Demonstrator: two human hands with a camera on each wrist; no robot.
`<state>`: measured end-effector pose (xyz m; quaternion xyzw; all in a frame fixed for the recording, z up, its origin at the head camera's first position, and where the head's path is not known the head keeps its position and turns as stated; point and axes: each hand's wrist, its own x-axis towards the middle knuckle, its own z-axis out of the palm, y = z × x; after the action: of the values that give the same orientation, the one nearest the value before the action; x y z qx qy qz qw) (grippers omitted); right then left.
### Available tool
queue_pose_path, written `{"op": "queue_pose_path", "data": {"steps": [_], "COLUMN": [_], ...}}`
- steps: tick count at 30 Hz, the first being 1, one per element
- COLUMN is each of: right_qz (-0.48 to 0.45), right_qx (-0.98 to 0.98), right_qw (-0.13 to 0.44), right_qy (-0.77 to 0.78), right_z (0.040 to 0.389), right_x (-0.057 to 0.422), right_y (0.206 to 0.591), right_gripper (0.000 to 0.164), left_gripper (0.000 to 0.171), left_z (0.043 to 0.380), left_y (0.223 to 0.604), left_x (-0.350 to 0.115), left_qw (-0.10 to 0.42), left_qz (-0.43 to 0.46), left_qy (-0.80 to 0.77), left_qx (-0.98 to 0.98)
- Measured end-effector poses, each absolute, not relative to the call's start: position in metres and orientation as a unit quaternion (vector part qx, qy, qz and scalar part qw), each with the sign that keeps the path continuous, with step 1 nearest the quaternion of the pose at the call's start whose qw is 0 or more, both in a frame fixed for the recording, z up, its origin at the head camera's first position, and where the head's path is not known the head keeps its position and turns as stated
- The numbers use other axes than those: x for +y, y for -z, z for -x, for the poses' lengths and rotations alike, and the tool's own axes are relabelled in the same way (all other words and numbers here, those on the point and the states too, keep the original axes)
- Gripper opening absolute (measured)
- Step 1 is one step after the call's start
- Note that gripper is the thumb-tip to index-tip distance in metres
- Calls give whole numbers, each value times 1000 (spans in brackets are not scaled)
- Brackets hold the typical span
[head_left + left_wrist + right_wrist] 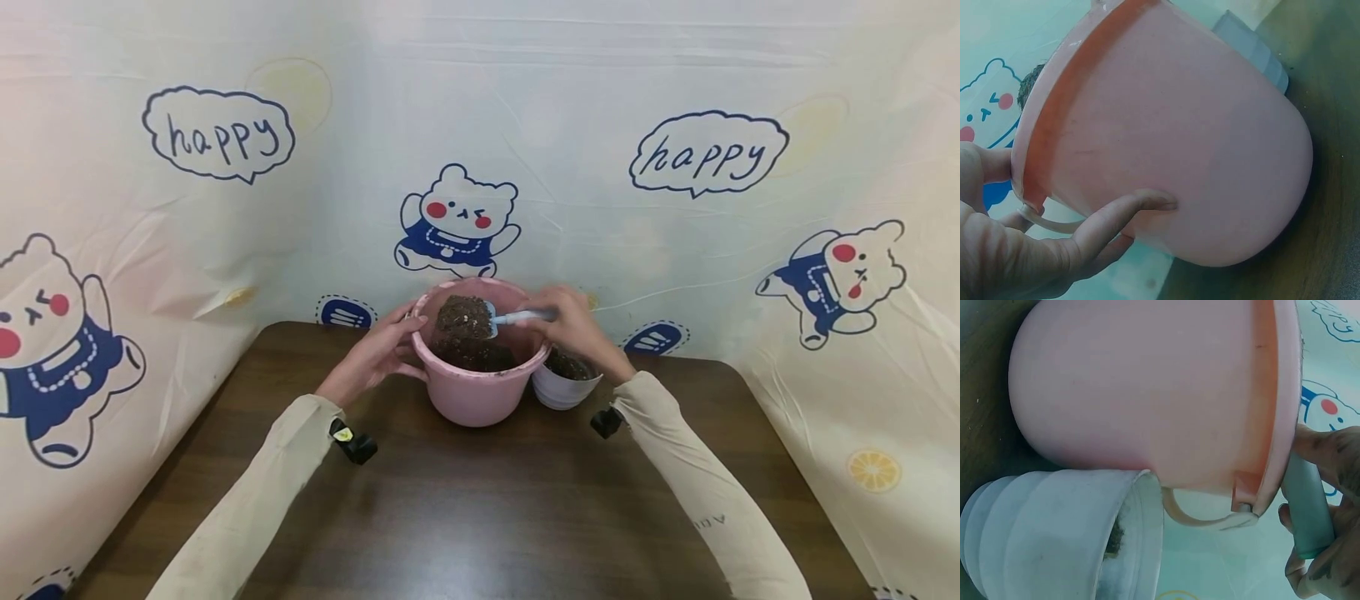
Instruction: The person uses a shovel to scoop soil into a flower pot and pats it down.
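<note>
A pink bucket with dark soil inside stands on the table. My left hand grips its left rim; in the left wrist view some fingers rest along the outer wall, near the bucket handle. My right hand holds a small trowel by its blue-grey handle, above the bucket's right rim. A heap of soil lies on the trowel's light blue blade, over the bucket's opening. Close against the bucket's right side is a white ribbed flowerpot with soil in it.
The dark wooden table extends toward me and to both sides. Behind it hangs a pale printed cloth with cartoon bears, close behind the bucket. Black wrist cameras are strapped at both cuffs.
</note>
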<state>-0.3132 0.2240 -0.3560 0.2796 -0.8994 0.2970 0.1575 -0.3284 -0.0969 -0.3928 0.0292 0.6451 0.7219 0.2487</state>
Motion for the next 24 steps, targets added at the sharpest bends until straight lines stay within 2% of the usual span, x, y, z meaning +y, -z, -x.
{"op": "queue_pose_path", "data": {"steps": [9,20,24], "right_qz": [-287,-292,-305], "right_qx": [-891,-893,-884], "right_qw": [190,176,188], "right_qy": [-296,-293,-300], "right_z": [313,312,312], "right_x": [238,258,267], "right_y": [357,345,344], "right_gripper": [22,19,19], "left_gripper": [71,71,70], "left_z": [328,328,329], "left_y": [393,393,393], "left_x": [-97,-101,-100], "left_qw": [249,250,251], "left_qz": [-27,-38,-40], "left_qy": [-717,-715,-718], "left_qx": [651,651,648]}}
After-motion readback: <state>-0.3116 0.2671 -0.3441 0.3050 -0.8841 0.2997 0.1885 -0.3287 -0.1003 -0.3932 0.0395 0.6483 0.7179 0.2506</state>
